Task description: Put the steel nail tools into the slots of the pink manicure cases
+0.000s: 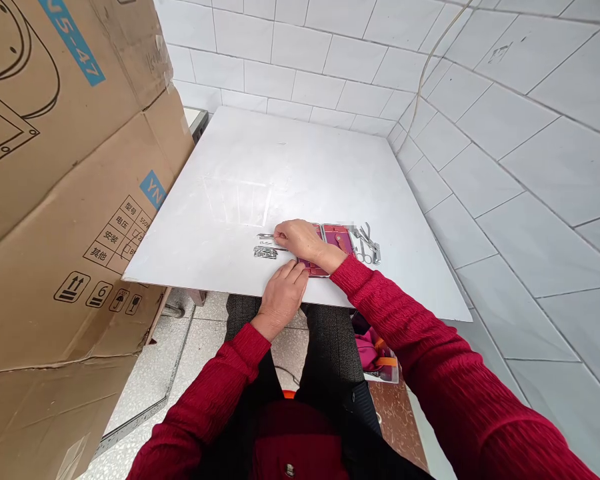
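Observation:
A small red manicure case lies unfolded on the white table, its middle partly covered by my hands and sleeve. My left hand grips the case's near left edge, fingers close together. Reaching across the case, my right hand has its fingers pinched at the left side; what they hold, if anything, is hidden. Beside those fingertips is a slim metal tool. Just below it sit nail clippers in a row. On the case's right are small scissors and several other metal tools.
The white table reaches back to a tiled wall, with another tiled wall along the right. Large cardboard boxes crowd the left edge. A thin cable runs down the corner. Below the table's right side is a pink bag.

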Demonstrator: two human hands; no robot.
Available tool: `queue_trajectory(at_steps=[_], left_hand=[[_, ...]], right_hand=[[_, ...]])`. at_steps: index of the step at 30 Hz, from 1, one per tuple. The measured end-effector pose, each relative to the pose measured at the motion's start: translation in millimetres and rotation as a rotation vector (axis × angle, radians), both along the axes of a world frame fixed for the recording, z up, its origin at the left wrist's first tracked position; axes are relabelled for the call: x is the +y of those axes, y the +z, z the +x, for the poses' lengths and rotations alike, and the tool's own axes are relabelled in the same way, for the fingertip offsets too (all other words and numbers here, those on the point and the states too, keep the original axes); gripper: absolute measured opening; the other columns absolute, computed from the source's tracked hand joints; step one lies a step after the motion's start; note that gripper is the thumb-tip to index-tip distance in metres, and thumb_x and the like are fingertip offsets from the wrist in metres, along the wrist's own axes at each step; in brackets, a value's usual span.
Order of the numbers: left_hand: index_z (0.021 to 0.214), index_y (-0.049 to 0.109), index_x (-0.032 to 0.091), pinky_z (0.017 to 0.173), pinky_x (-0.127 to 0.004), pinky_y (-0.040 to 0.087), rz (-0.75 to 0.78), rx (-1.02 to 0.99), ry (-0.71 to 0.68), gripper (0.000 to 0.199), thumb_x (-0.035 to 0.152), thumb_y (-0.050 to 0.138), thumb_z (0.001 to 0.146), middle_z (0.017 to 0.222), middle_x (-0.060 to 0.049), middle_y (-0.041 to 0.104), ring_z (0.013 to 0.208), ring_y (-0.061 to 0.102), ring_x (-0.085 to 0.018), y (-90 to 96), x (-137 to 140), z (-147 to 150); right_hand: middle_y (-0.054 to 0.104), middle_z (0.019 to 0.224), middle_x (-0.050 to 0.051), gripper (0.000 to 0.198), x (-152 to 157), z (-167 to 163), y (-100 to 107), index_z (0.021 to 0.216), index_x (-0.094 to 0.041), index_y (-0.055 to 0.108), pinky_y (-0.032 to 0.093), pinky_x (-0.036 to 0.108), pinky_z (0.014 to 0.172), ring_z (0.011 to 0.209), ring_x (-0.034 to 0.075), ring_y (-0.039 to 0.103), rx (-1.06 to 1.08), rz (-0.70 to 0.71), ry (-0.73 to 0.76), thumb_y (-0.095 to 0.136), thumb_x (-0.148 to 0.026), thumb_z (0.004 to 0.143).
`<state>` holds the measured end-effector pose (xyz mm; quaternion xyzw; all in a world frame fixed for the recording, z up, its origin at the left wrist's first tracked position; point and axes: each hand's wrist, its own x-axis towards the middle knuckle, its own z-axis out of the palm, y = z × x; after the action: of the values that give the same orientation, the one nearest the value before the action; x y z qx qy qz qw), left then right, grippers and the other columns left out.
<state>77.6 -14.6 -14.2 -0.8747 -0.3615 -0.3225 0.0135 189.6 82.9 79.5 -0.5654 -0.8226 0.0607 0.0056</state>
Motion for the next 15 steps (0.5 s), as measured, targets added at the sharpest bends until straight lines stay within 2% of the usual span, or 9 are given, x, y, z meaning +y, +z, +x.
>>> queue_trajectory(at_steps=[2, 8, 15], left_hand=[[0.117, 0.067, 0.013, 0.105, -0.042, 0.054, 0.011, -0.004, 0.003, 0.023, 0.016, 0.05, 0.102, 0.127, -0.012, 0.07, 0.125, 0.062, -0.026, 0.2, 0.1, 0.2], [0.119, 0.067, 0.014, 0.105, -0.042, 0.054, 0.0, -0.012, -0.006, 0.024, 0.016, 0.049, 0.102, 0.126, -0.012, 0.071, 0.126, 0.062, -0.025, 0.8, -0.2, -0.1], [0.116, 0.067, 0.013, 0.103, -0.041, 0.054, 0.027, -0.006, 0.001, 0.022, 0.016, 0.049, 0.102, 0.125, -0.011, 0.071, 0.123, 0.063, -0.026, 1.9, -0.2, 0.1]], right_hand=[[0.077, 0.098, 0.007, 0.02, -2.5, -0.6, 0.1, 0.096, -0.019, 0.075, 0.033, 0.028, 0.068, 0.088, 0.02, 0.067, -0.014, -0.01, 0.028, 0.055, -0.02, 0.095], [0.078, 0.097, 0.01, 0.023, -3.7, -3.5, 0.4, 0.095, -0.017, 0.076, 0.032, 0.03, 0.065, 0.084, 0.021, 0.067, -0.099, -0.037, -0.012, 0.053, -0.018, 0.095], [0.077, 0.094, 0.008, 0.021, -7.8, 1.3, 1.0, 0.097, -0.017, 0.074, 0.029, 0.029, 0.063, 0.08, 0.019, 0.064, -0.041, -0.056, -0.006, 0.053, -0.017, 0.094]])
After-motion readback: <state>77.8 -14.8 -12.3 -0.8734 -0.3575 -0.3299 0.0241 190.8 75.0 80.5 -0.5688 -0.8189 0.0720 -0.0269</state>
